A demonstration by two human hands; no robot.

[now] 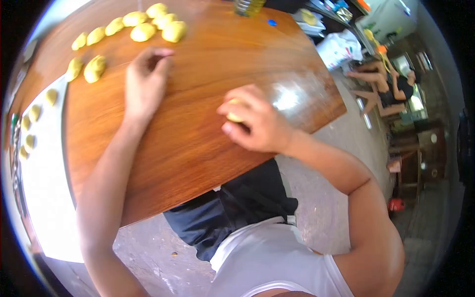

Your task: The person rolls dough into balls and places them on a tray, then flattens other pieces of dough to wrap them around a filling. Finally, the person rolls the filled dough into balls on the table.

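My right hand [257, 119] is closed around a small yellow dough ball [236, 113] just above or on the wooden table; part of the ball is hidden by the fingers. My left hand [147, 81] is over the table further left, its fingers loosely curled and a gap between thumb and forefinger, with nothing visible in it. Beyond it are several yellow dough lumps [142, 32] in a cluster and a row. Two more lumps [95, 68] lie to its left. Smaller round dough balls [51, 97] rest on a white sheet or board [44, 198].
The wooden table [208, 64] has its corner at the right. A bottle of yellow liquid [249, 7] and a blue cap [272, 23] are at the far edge. A white plastic bag [340, 48] sits beyond. Another person [396, 89] is seated in the background.
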